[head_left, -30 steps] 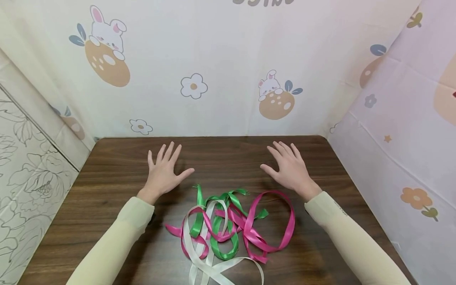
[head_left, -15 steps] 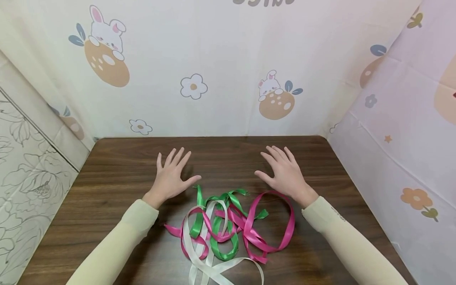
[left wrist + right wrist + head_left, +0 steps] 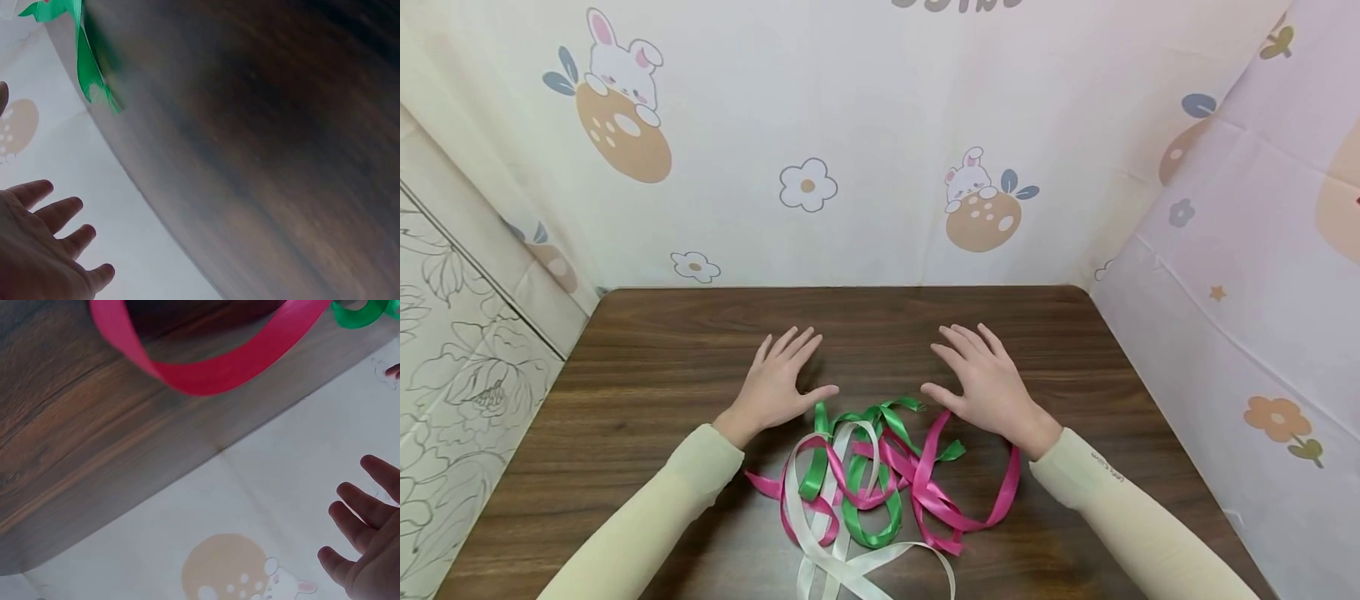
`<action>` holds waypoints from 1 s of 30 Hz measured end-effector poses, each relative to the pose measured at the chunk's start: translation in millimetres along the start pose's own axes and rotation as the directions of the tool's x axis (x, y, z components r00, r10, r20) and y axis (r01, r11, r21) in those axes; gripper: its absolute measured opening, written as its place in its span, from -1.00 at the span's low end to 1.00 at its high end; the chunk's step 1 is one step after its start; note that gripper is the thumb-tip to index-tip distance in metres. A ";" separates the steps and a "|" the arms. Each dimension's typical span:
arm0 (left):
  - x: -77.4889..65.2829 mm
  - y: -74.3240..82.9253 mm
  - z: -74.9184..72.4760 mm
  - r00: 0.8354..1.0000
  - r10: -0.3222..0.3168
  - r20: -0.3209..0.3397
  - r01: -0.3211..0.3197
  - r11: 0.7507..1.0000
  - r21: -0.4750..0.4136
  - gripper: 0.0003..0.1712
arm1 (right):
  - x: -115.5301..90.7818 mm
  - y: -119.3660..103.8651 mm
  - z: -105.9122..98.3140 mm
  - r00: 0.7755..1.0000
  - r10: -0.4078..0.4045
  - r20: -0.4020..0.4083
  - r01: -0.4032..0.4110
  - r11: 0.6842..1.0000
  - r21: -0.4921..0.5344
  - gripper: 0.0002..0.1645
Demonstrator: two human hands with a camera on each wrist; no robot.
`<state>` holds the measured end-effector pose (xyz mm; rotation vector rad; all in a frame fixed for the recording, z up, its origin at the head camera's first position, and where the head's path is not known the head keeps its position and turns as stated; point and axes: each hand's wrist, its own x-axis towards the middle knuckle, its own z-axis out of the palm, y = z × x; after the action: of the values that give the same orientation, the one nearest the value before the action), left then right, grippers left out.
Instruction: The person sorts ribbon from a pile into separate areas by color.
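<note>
A tangle of ribbons lies on the dark wooden table (image 3: 647, 367). Pink ribbon (image 3: 1002, 502) loops out to its right, green ribbon (image 3: 880, 537) runs through the middle, and white ribbon (image 3: 842, 571) trails toward the near side. My left hand (image 3: 775, 387), fingers spread, is at the tangle's far left, its thumb overlapping a green ribbon end in the head view. Over the far right part, my right hand (image 3: 992, 392) has its fingers spread and covers some of the pink loop. Nothing is held in either hand. Both wrist views show outstretched fingers, with green ribbon (image 3: 87, 56) and pink ribbon (image 3: 219, 372) nearby.
Behind the table's far edge hangs a pale curtain (image 3: 880, 225) printed with rabbits and flowers. Another printed cloth (image 3: 1240, 275) borders the right side. On the left stands a white panel (image 3: 467, 400) with line-drawn flowers.
Both hands have moved inward and nearer the ribbons, the left to the right and the right to the left. The ribbons lie as before.
</note>
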<state>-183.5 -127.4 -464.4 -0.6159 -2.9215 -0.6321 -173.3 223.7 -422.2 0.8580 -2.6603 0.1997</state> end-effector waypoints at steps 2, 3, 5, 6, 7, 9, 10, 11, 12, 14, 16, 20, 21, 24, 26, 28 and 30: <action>0.2 0.2 2.4 1.000 0.009 0.004 -0.009 1.000 0.003 0.06 | -0.7 -4.3 0.5 1.000 -0.010 0.009 0.010 1.000 -0.005 -0.17; 0.2 0.7 3.2 1.000 0.013 0.004 -0.013 1.000 0.001 0.06 | -0.9 -6.6 0.9 1.000 -0.017 0.013 0.017 1.000 -0.010 -0.18; 0.0 2.5 3.9 1.000 0.020 0.011 -0.020 1.000 -0.006 0.05 | -1.9 -10.9 2.1 0.999 -0.027 0.022 0.028 0.999 -0.020 -0.18; -0.1 3.8 4.0 1.000 0.025 0.014 -0.025 1.000 -0.010 0.04 | -2.5 -13.0 2.6 0.999 -0.033 0.026 0.034 0.999 -0.025 -0.19; -0.2 5.4 4.0 0.999 0.031 0.014 -0.031 0.999 -0.013 0.03 | -3.1 -15.2 3.1 0.999 -0.042 0.026 0.043 0.999 -0.031 -0.19; -0.2 8.4 3.7 0.999 0.043 0.015 -0.043 0.999 -0.021 0.02 | -4.2 -19.6 3.6 0.998 -0.057 0.025 0.058 0.998 -0.035 -0.19; -0.1 9.7 3.8 0.999 0.049 0.016 -0.048 0.999 -0.023 0.01 | -4.8 -21.7 3.7 0.998 -0.066 0.023 0.066 0.997 -0.034 -0.19; 0.1 10.9 3.9 0.998 0.056 0.015 -0.055 0.998 -0.027 0.01 | -5.3 -23.8 3.7 0.997 -0.076 0.016 0.076 0.997 -0.034 -0.20; 0.4 11.7 4.6 0.998 0.063 0.012 -0.063 0.998 -0.028 -0.01 | -5.7 -26.0 3.7 0.996 -0.084 0.011 0.084 0.996 -0.032 -0.19; 0.5 13.8 5.3 0.997 0.075 0.011 -0.075 0.997 -0.034 -0.02 | -6.5 -30.0 4.4 0.995 -0.099 -0.001 0.099 0.995 -0.034 -0.19; 0.5 15.2 6.5 0.996 0.086 0.015 -0.085 0.996 -0.039 -0.02 | -6.9 -34.1 5.6 0.994 -0.109 -0.007 0.109 0.993 -0.037 -0.20; -0.4 16.5 9.6 0.995 0.090 0.042 -0.089 0.995 -0.036 -0.03 | -7.9 -42.4 9.3 0.992 -0.124 -0.003 0.123 0.991 -0.044 -0.25; -0.6 16.6 10.6 0.995 0.090 0.051 -0.088 0.996 -0.034 -0.03 | -8.3 -44.6 10.4 0.992 -0.128 -0.001 0.128 0.991 -0.045 -0.27; -0.9 17.0 12.7 0.993 0.093 0.074 -0.092 0.995 -0.027 -0.05 | -9.6 -50.7 14.2 0.990 -0.141 0.002 0.141 0.989 -0.056 -0.32; -0.9 17.6 13.3 0.991 0.100 0.085 -0.098 0.995 -0.029 -0.06 | -10.3 -54.4 16.7 0.989 -0.148 0.002 0.148 0.987 -0.063 -0.34; -0.9 18.7 12.9 0.989 0.110 0.096 -0.107 0.994 -0.035 -0.08 | -10.5 -57.6 18.9 0.989 -0.150 0.002 0.150 0.986 -0.071 -0.36; -1.0 19.8 12.2 0.987 0.120 0.110 -0.116 0.992 -0.040 -0.11 | -10.4 -60.6 20.6 0.989 -0.146 0.005 0.146 0.987 -0.075 -0.37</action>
<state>-174.6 -106.2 -468.2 -0.8486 -2.9539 -0.6542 -135.4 175.6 -443.3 1.0223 -2.5729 0.0640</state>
